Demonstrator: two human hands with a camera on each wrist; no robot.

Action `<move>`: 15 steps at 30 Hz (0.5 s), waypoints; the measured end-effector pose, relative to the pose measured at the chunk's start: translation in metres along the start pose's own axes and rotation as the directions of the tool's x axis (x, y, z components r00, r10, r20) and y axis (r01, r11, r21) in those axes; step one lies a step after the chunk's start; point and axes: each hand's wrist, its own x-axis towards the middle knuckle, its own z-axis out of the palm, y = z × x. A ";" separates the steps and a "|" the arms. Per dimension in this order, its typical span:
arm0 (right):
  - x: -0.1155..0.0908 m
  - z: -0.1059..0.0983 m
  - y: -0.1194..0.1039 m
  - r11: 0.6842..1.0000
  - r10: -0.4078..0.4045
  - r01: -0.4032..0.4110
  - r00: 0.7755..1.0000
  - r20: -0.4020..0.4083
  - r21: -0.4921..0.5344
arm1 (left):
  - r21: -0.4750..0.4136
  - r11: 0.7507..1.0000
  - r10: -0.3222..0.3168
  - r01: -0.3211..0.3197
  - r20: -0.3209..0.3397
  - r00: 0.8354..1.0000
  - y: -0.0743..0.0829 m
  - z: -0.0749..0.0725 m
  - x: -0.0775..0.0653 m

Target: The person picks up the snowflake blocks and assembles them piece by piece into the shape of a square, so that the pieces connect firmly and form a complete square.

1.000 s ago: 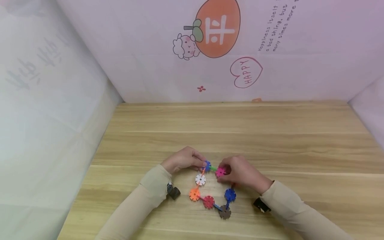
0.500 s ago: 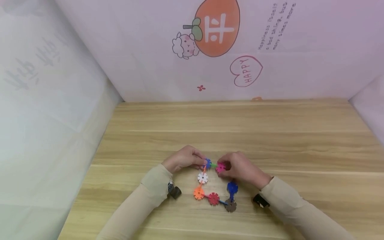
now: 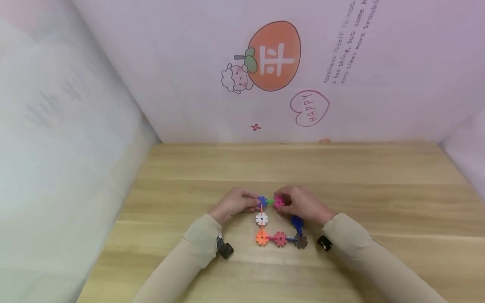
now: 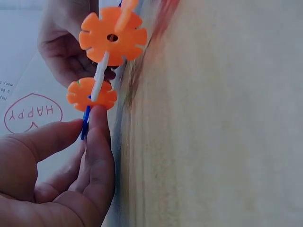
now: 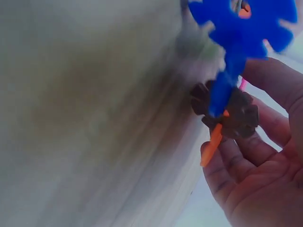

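Note:
A chain of notched plastic snowflake discs is linked into a roughly square shape. My left hand [image 3: 234, 204] pinches the blue disc [image 3: 262, 201] at its far left corner between thumb and fingers. My right hand [image 3: 305, 205] pinches the pink disc [image 3: 279, 202] at the far right, with a green disc [image 3: 270, 202] edge-on between the two. Down the left side run a white disc [image 3: 262, 219] and an orange disc [image 3: 262, 238]. Along the near side are a red disc [image 3: 280, 238] and a brown disc [image 3: 301, 241]. A dark blue disc [image 3: 297, 221] lies partly under my right hand.
The chain is over a wooden table [image 3: 212, 168]. A white printed sheet [image 3: 189, 84] forms the back wall, with more sheeting [image 3: 75, 168] at the left. Both forearms come in from the near side, each with a black wrist camera [image 3: 226, 251].
The near part of the chain has swung right and away from the body, so the loop is squarer. Both hands keep their pinch on the blue and pink discs. The head view has tilted up.

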 end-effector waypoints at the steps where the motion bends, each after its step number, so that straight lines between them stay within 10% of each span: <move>1: 0.003 0.000 0.002 1.000 0.006 -0.006 1.000 -0.003 0.002 | -0.012 1.000 0.003 -0.003 -0.009 1.000 -0.001 0.000 0.002; 15: 0.027 0.001 0.003 1.000 -0.005 0.005 0.997 -0.078 -0.011 | 0.011 0.999 0.039 -0.038 -0.096 0.995 0.001 -0.010 0.007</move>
